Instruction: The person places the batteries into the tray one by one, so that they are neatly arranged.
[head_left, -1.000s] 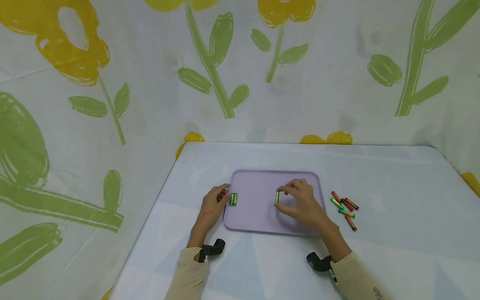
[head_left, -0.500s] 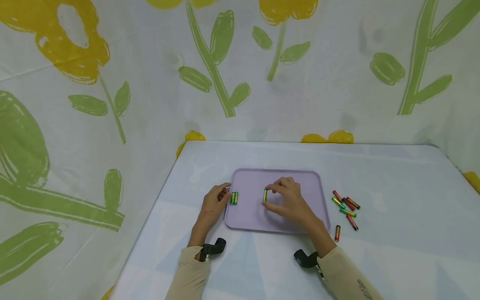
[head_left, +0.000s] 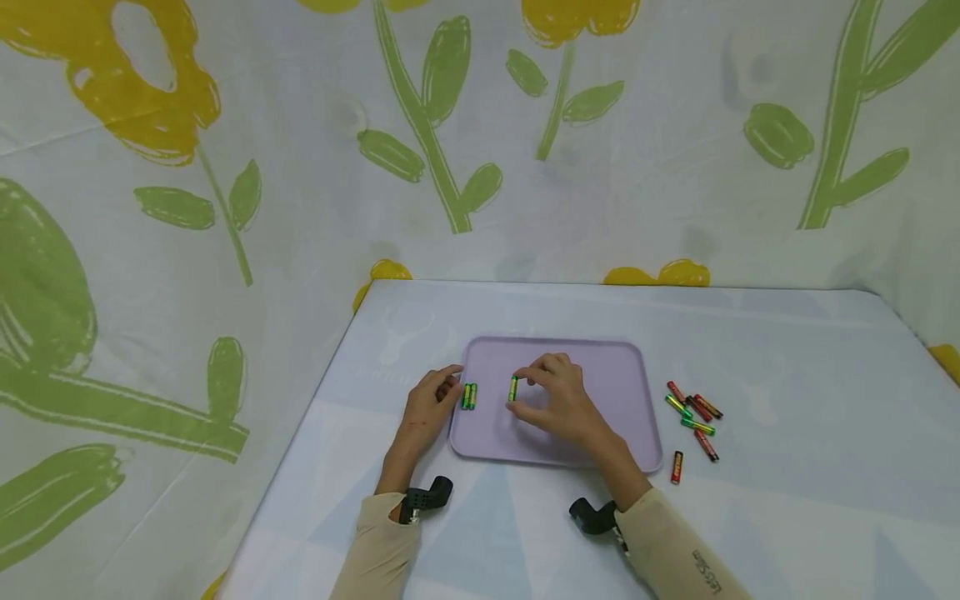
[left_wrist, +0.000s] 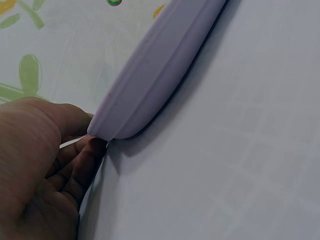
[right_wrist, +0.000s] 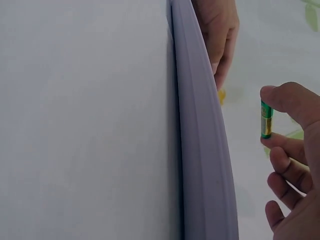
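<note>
Between thumb and index finger my right hand (head_left: 558,404) pinches a green battery (head_left: 513,388) by its two ends, above the middle-left of a lilac tray (head_left: 600,367). The right wrist view shows this battery (right_wrist: 266,120) upright between the fingertips, higher than the tray's rim (right_wrist: 205,130). Two green batteries (head_left: 468,397) lie side by side inside the tray's left edge. At that edge, my left hand (head_left: 429,408) holds the tray; in the left wrist view its thumb is on the rim (left_wrist: 130,80) and curled fingers sit underneath.
Right of the tray lies a loose group of red batteries (head_left: 706,446) and green batteries (head_left: 698,427). One red battery (head_left: 677,467) sits apart, near the tray's lower right corner. The pale table (head_left: 810,467) ends at a flower-print cloth backdrop (head_left: 300,167).
My right hand has moved left across the tray with the green battery, baring a red battery that the forearm had hidden. The left hand stays at the tray's edge.
</note>
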